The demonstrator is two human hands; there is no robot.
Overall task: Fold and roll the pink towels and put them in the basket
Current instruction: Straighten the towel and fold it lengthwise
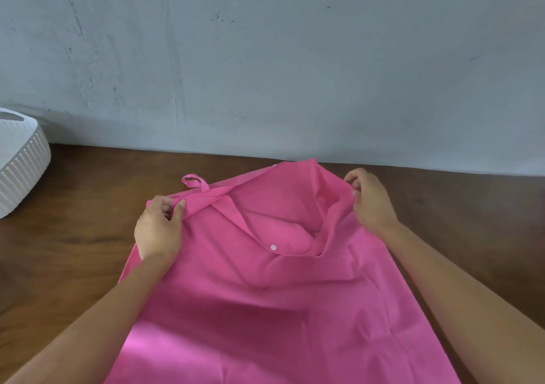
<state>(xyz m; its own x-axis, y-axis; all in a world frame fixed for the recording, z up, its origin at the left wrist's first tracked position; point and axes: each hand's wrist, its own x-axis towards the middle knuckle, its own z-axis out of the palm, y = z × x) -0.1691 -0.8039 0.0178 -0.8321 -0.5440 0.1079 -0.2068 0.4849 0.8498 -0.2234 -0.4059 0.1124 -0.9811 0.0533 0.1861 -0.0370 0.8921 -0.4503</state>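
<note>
1 pink towel (265, 310) is seen, spread lengthwise on the wooden table (88, 221), its near end running out of the bottom of the view. No neat fold is visible and nothing has been rolled, so the task is judged to be at its very start: folding, rolling and placing are all left. The white basket (20, 165) is set well apart at the far left edge, partly cut off. Its inside is hidden, so whether any towel lies in it cannot be told.

The towel's far edge is raised off the table and sags in the middle, where a white snap (273, 247) shows on a loose flap. A hanging loop (193, 180) sticks out near the far left corner. The left hand (157, 230) is curled over the left part of that edge, cloth pinched between thumb and fingers. The right hand (371, 200) pinches the right part likewise, fingers bent. Both forearms are stretched forward along the towel's 2 sides.
</note>
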